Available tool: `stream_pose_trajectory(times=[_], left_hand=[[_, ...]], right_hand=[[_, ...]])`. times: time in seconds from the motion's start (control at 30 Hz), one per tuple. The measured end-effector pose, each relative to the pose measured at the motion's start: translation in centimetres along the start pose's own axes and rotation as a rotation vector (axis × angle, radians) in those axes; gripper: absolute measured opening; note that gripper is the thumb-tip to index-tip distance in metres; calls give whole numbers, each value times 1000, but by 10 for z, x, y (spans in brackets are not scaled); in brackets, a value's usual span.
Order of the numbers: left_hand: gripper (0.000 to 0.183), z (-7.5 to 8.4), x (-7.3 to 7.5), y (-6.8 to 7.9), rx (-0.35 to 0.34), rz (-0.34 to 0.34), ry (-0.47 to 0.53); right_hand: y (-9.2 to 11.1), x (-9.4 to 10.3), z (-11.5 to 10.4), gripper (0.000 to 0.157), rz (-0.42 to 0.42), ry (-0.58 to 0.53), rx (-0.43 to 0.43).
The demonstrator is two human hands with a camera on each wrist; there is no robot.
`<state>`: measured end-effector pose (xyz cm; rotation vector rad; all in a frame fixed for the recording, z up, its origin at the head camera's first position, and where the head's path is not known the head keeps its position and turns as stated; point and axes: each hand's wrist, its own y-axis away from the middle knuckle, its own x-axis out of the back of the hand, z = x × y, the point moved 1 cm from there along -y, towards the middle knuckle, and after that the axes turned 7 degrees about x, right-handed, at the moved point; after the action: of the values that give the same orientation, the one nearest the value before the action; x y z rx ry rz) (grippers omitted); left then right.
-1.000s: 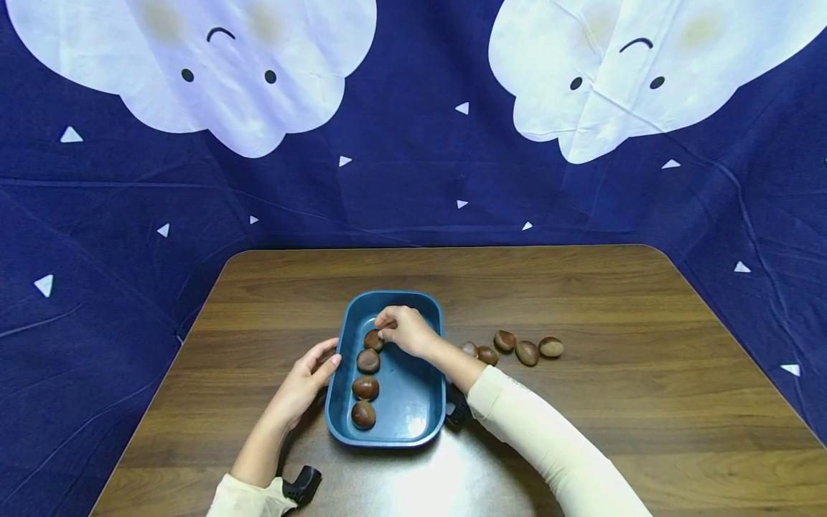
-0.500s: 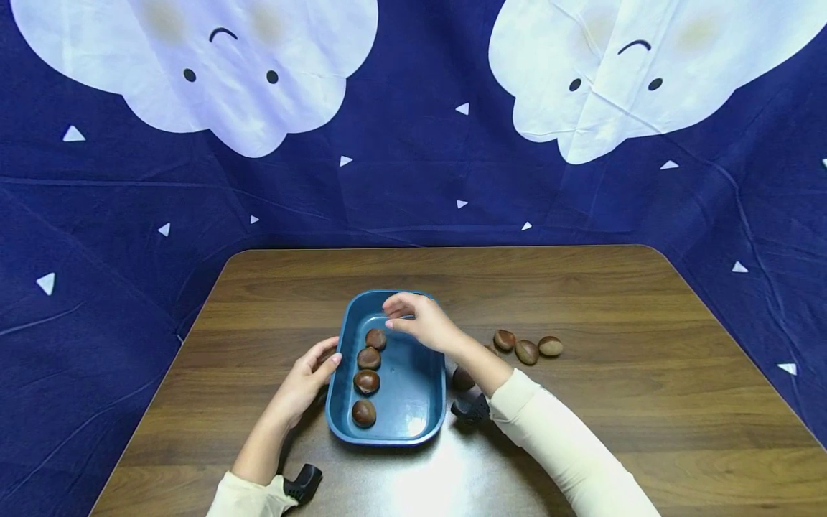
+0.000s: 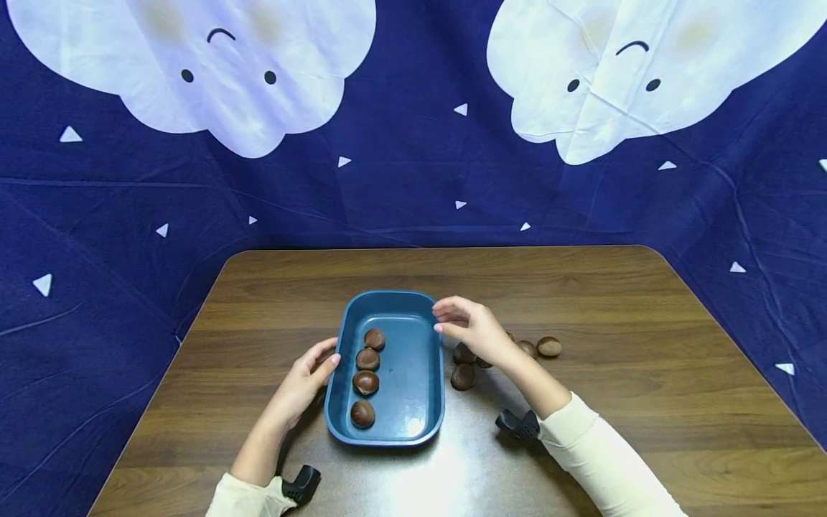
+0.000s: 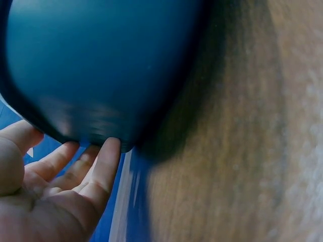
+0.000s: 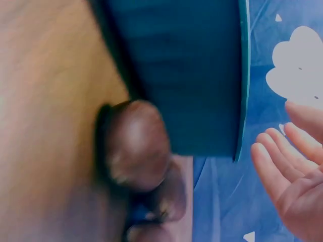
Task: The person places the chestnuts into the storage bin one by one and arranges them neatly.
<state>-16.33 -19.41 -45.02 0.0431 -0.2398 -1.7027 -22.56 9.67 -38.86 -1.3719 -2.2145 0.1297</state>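
A blue rectangular tub [image 3: 413, 359] stands on the table, with several chestnuts [image 3: 366, 383] in a line along its left side. My left hand [image 3: 304, 380] is at the tub's left wall. In the left wrist view, that hand's fingertips [image 4: 112, 146] touch the outside wall and the thumb is near the rim. My right hand [image 3: 474, 330] hovers by the tub's right rim, fingers loosely extended and holding nothing. Below it, more chestnuts [image 3: 462, 377] lie on the table, some partly hidden by the hand and forearm.
The wooden table [image 3: 620, 309] extends to both sides and behind the tub. A chestnut [image 3: 549, 347] lies at the right end of the loose group. Behind the table hangs a dark blue cloth [image 3: 413, 194] with white clouds and triangles.
My right hand has let go of the farthest chestnut in the row and moved right, out over the tub's right rim. The third chestnut shifted slightly away from the nearest one. My left hand stayed put.
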Motion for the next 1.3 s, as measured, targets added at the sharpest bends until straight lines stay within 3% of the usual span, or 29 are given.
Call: stream_pose_trajectory(times=[0.2,0.57,0.8,1.3], left_hand=[[41,0,0,0,3,1,2],[41,1,0,1,-2,0,-1],[41,0,0,1,7,3,3],[41,0,1,0,-2,-3,0]], right_hand=[[24,10,28,25,18,34,-21],[57,9,45,21,-78,99,-56],[64,5,48,22,-135,96,-72],[66,6,49,27,-279,244,-70]])
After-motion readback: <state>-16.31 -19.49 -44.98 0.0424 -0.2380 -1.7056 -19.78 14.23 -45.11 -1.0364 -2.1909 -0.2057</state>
